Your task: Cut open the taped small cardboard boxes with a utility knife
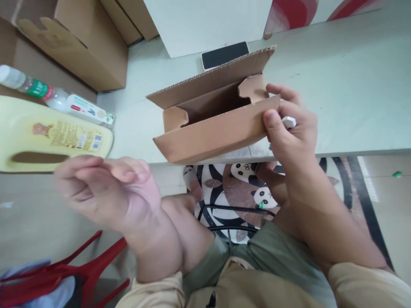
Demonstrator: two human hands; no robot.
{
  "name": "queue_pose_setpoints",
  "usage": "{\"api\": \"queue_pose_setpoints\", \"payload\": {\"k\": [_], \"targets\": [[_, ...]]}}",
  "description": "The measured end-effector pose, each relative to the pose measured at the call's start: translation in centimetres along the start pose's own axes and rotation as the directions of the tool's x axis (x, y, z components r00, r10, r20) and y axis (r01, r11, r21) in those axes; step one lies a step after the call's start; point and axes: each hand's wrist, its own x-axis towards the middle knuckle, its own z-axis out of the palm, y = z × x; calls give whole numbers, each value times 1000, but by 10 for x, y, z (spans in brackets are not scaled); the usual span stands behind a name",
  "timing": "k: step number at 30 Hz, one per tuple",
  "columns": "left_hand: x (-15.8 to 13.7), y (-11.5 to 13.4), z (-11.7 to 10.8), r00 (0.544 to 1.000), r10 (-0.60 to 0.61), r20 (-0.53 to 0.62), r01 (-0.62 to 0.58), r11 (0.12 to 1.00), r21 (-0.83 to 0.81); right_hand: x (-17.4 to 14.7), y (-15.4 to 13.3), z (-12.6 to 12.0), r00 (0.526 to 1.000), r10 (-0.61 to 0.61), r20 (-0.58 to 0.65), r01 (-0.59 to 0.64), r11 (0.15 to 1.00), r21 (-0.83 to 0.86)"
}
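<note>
My right hand (295, 124) grips the right end of a small brown cardboard box (212, 134), thumb on the near face and fingers behind. The box is tilted over the table's front edge, its long flaps raised and short end flaps standing at the sides; the inside is in shadow. A small white piece (289, 122) shows at the fingers of this hand. My left hand (105, 188), a little blurred, is raised at the left with fingers curled in and nothing visible in them. It is nearest to a pale yellow jug (80, 137) lying on its side.
A clear bottle (41, 87) and a white toothpaste box (91, 110) lie behind the jug. Larger cartons (93, 47) stand at back left. A dark-topped flat device (224, 55) lies beside a white panel (208, 21). A red stool (77, 273) is at lower left.
</note>
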Motion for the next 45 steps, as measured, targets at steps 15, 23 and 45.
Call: {"api": "queue_pose_setpoints", "payload": {"k": [15, 23, 45], "targets": [[10, -16, 36, 975, 178, 130, -173, 984, -48, -1, 7, -1, 996, 88, -4, -87, 990, 112], [-13, 24, 52, 695, 153, 703, -441, 862, 249, 0, 8, 7, 990, 133, -48, -130, 990, 59], [16, -70, 27, 900, -373, 227, 394, 918, -52, 1, -22, -1, 865, 256, 431, -193, 964, -185]]}}
